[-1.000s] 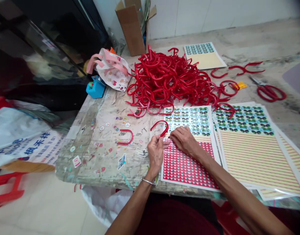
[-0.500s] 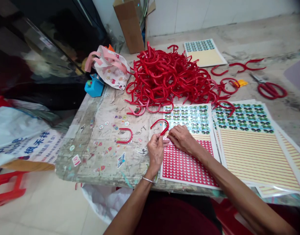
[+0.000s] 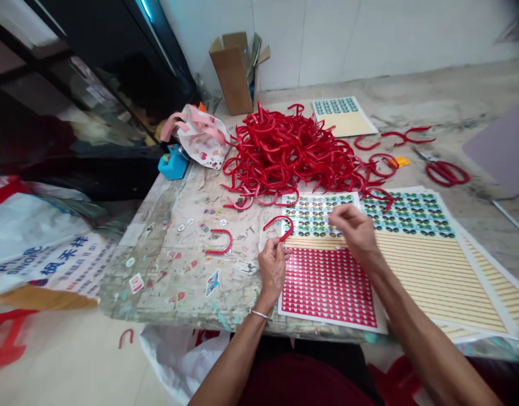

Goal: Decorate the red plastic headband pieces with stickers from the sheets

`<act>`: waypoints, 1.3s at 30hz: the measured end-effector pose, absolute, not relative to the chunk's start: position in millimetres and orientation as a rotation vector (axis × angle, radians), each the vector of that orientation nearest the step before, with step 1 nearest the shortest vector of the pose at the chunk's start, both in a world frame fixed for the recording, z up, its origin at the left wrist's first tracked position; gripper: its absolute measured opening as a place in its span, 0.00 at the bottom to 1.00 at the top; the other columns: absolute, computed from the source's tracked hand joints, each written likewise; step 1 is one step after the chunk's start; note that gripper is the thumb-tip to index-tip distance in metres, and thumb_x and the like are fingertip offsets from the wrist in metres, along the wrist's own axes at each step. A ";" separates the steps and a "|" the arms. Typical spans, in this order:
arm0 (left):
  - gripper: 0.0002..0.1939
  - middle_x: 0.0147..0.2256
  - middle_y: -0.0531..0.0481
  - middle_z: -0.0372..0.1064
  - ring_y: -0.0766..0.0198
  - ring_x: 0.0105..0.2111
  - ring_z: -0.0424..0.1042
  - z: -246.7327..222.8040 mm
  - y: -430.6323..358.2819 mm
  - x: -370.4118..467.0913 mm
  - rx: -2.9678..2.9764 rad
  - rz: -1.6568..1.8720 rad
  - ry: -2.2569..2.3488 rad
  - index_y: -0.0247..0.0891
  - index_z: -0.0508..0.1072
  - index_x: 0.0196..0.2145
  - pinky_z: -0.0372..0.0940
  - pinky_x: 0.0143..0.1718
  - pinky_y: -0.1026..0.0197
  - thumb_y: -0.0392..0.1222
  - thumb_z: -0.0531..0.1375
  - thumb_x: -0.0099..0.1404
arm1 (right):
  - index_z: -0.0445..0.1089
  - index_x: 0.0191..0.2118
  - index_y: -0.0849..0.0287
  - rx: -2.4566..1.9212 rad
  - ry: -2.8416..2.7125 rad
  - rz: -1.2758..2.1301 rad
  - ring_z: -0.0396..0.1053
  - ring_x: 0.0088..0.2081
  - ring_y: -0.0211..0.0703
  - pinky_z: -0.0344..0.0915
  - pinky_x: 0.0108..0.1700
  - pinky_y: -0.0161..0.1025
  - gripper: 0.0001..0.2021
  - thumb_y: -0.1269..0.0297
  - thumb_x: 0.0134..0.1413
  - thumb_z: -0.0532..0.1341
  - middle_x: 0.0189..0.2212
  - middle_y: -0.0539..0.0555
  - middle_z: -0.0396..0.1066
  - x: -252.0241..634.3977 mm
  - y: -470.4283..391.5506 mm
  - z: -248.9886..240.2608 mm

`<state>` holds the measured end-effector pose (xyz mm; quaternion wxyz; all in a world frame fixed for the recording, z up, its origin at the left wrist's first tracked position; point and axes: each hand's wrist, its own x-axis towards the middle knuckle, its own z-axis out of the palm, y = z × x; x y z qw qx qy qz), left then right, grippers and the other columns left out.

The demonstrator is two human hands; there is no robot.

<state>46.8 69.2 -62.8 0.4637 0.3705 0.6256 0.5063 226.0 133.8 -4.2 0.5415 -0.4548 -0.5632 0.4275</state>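
Stained table (image 3: 238,287), left fingers (image 3: 280,252) pinching red hoop (image 3: 291,223), bend pointing away rightward, hold of right fingers (image 3: 339,217) unclear

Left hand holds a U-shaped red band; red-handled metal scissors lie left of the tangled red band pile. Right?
Wrong side: the head view shows the red-handled metal scissors lying right of the tangled red band pile. The left hand does hold a U-shaped red band.

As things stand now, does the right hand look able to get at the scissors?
Probably yes: between the right hand and the scissors seem to lie only flat sheets, a low red strip and some table. Whether the hand holds something is unclear.
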 end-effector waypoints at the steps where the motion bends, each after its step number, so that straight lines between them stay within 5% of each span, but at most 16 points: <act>1: 0.09 0.26 0.51 0.72 0.64 0.28 0.75 -63.3 68.9 47.0 0.920 1.245 1.543 0.38 0.69 0.36 0.69 0.31 0.62 0.45 0.54 0.63 | 0.65 0.27 0.56 -1.004 -1.192 0.946 0.60 0.27 0.37 0.59 0.32 0.37 0.07 0.62 0.47 0.63 0.24 0.48 0.61 237.6 136.1 12.8; 9: 0.08 0.24 0.51 0.71 0.64 0.25 0.73 -54.6 67.0 48.3 0.930 1.298 1.472 0.38 0.70 0.32 0.67 0.29 0.63 0.44 0.55 0.61 | 0.66 0.29 0.56 -0.674 -1.113 0.743 0.60 0.28 0.37 0.62 0.41 0.42 0.04 0.63 0.49 0.62 0.25 0.49 0.58 267.7 114.3 118.7; 14: 0.12 0.36 0.45 0.73 0.65 0.30 0.73 -0.7 50.3 41.8 0.910 1.400 1.284 0.35 0.70 0.35 0.67 0.35 0.63 0.47 0.56 0.62 | 0.65 0.32 0.57 -0.985 -1.724 0.800 0.62 0.27 0.38 0.60 0.30 0.36 0.08 0.63 0.47 0.65 0.26 0.49 0.64 229.7 94.5 102.2; 19: 0.09 0.33 0.46 0.73 0.64 0.36 0.72 63.7 33.2 38.3 0.841 1.487 0.930 0.34 0.72 0.34 0.63 0.43 0.61 0.43 0.57 0.62 | 0.64 0.32 0.58 -0.966 -2.090 0.619 0.64 0.29 0.39 0.60 0.34 0.38 0.06 0.62 0.53 0.60 0.28 0.51 0.66 200.9 80.4 91.7; 24: 0.07 0.32 0.47 0.73 0.64 0.35 0.72 71.1 31.7 38.7 0.787 1.501 0.897 0.33 0.72 0.33 0.63 0.43 0.60 0.41 0.58 0.62 | 0.63 0.32 0.59 -0.957 -2.284 0.254 0.64 0.32 0.42 0.58 0.38 0.41 0.07 0.61 0.55 0.59 0.29 0.53 0.67 189.7 75.5 98.5; 29: 0.06 0.30 0.49 0.73 0.66 0.32 0.72 69.0 34.6 37.9 0.659 1.535 0.909 0.33 0.71 0.32 0.63 0.41 0.62 0.39 0.59 0.60 | 0.63 0.30 0.59 -1.272 -2.153 -0.171 0.62 0.32 0.47 0.55 0.38 0.45 0.16 0.50 0.50 0.60 0.26 0.54 0.66 191.6 71.1 94.1; 34: 0.05 0.31 0.49 0.74 0.66 0.32 0.73 77.9 42.0 37.7 0.547 1.584 0.892 0.34 0.70 0.31 0.64 0.41 0.62 0.39 0.60 0.58 | 0.63 0.27 0.57 -1.389 -2.068 0.379 0.62 0.27 0.45 0.58 0.31 0.42 0.14 0.51 0.51 0.60 0.23 0.53 0.65 198.9 51.9 38.0; 39: 0.06 0.33 0.49 0.75 0.66 0.33 0.73 79.3 44.1 45.5 0.525 1.529 0.841 0.35 0.70 0.31 0.64 0.42 0.61 0.40 0.61 0.57 | 0.71 0.40 0.55 -1.271 -1.516 1.084 0.67 0.41 0.51 0.62 0.44 0.49 0.13 0.53 0.51 0.61 0.39 0.57 0.71 186.1 36.4 8.6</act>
